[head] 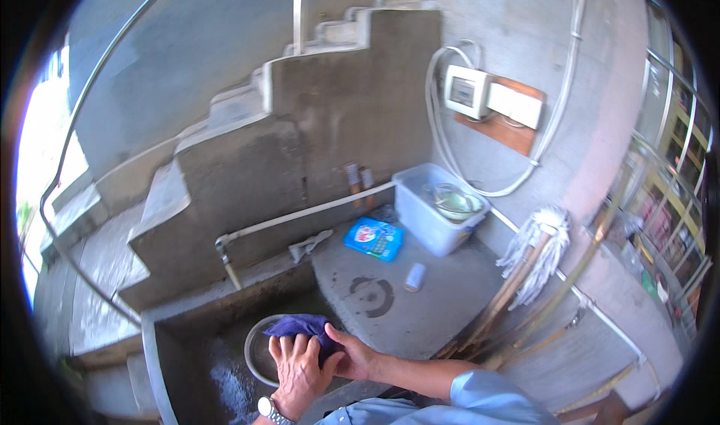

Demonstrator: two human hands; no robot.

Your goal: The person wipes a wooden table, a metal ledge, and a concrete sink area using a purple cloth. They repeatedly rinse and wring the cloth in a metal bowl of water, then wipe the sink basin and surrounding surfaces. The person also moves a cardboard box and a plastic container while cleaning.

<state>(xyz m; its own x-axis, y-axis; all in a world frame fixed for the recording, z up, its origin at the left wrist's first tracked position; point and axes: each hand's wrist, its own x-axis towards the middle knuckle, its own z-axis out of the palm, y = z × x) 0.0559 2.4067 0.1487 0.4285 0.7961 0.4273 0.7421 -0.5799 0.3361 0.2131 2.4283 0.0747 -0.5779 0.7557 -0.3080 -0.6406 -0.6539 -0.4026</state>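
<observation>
A bunched purple cloth (298, 325) is held between both hands above a round metal basin (251, 346), which stands in a concrete sink (151, 349). My left hand (301, 363), a wristwatch on its wrist, presses on the cloth from the near side with fingers bent. From the right, my right hand (354, 355) grips the cloth, its thumb on top. The hands hide part of the basin and of the cloth. White suds lie on the sink floor, left of the basin.
Beside the sink, a concrete slab (360, 312) holds a blue detergent packet (374, 238), a small cylindrical container (415, 277) and a plastic tub (433, 222) with bowls. A tap pipe (230, 267) hangs over the sink. Mops (529, 256) and poles lean at right; concrete stairs (236, 110) rise behind.
</observation>
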